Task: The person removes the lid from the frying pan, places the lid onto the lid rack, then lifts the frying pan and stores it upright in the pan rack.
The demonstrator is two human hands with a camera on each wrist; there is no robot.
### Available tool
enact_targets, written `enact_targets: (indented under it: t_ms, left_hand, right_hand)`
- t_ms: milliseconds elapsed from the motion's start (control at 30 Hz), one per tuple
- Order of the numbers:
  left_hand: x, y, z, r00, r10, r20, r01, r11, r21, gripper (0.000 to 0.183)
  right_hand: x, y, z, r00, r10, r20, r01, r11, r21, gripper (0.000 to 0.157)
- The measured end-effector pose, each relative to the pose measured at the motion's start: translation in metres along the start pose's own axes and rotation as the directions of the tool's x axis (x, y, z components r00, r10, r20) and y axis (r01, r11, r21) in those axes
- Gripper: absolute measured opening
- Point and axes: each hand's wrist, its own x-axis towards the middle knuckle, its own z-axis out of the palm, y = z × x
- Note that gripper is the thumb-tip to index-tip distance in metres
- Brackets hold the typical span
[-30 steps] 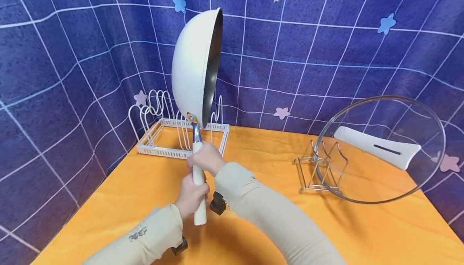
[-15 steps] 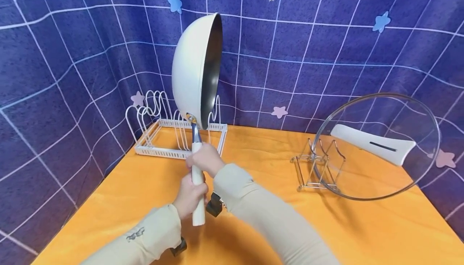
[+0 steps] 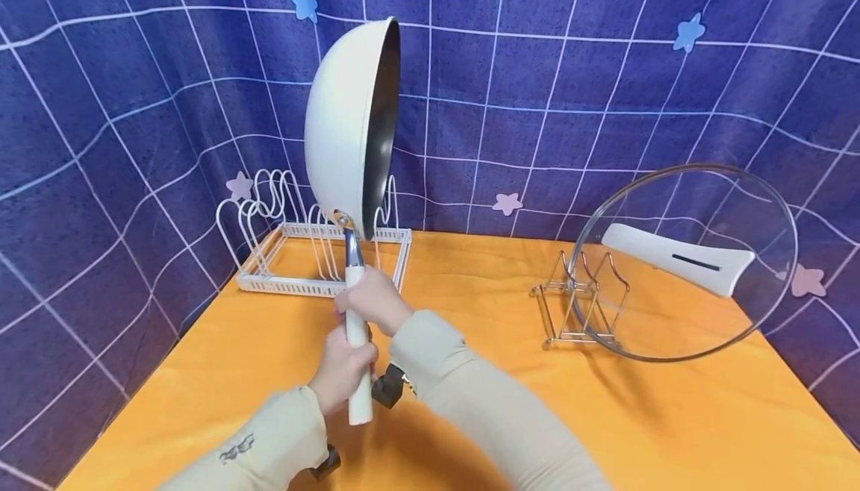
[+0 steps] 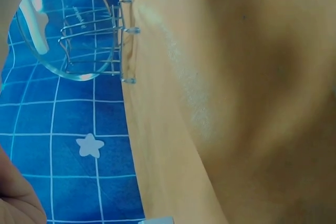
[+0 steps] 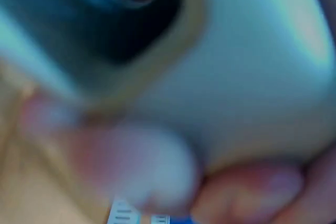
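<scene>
A white wok (image 3: 339,125) with a dark inside is held up on its edge, its bowl above its long white handle (image 3: 360,401). My right hand (image 3: 373,300) grips the handle near the metal neck, and my left hand (image 3: 341,366) grips it lower down. In the right wrist view, blurred fingers (image 5: 247,195) curl against the pale handle. Part of a hand shows at the lower left corner of the left wrist view. Behind the wok stands a white wire rack (image 3: 289,286), partly hidden by the bowl.
At the right, a small metal wire stand (image 3: 581,338) holds a large glass lid (image 3: 678,357) upright; its white handle (image 3: 678,258) sticks out. An orange cloth (image 3: 484,312) covers the table. A blue gridded curtain (image 3: 510,140) hangs behind.
The scene has shifted slightly left in the head view as the camera turned. Both hands keep their grip on the wok's handle, and the wok's pose is nearly the same.
</scene>
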Motion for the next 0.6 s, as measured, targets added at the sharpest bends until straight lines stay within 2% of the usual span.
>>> enact_targets:
  t_ms: [100, 233, 333, 600]
  left_hand:
    - [-0.0018, 0.0013, -0.0008, 1.000, -0.013, 0.006, 0.012, 0.999, 0.035, 0.024]
    - [-0.0031, 0.0029, -0.0036, 1.000, -0.019, 0.014, 0.018, 0.997, 0.069, 0.022]
    - [-0.0044, 0.0025, -0.0032, 1.000, -0.024, 0.021, 0.022, 0.998, 0.058, 0.022]
    - [-0.0083, -0.0008, -0.0023, 1.000, -0.011, 0.014, 0.010, 0.999, 0.036, 0.023]
  right_hand:
    - [-0.0017, 0.0019, -0.0008, 0.999, 0.011, 0.039, -0.014, 0.998, 0.056, 0.020]
    - [-0.0018, 0.0031, -0.0011, 0.997, 0.017, 0.078, -0.023, 0.997, 0.079, 0.013]
    - [-0.0026, 0.0048, -0.0023, 0.996, 0.015, 0.093, -0.022, 0.997, 0.073, 0.009]
    - [-0.0053, 0.0095, -0.0020, 0.989, 0.007, 0.150, -0.026, 0.992, 0.125, 0.012]
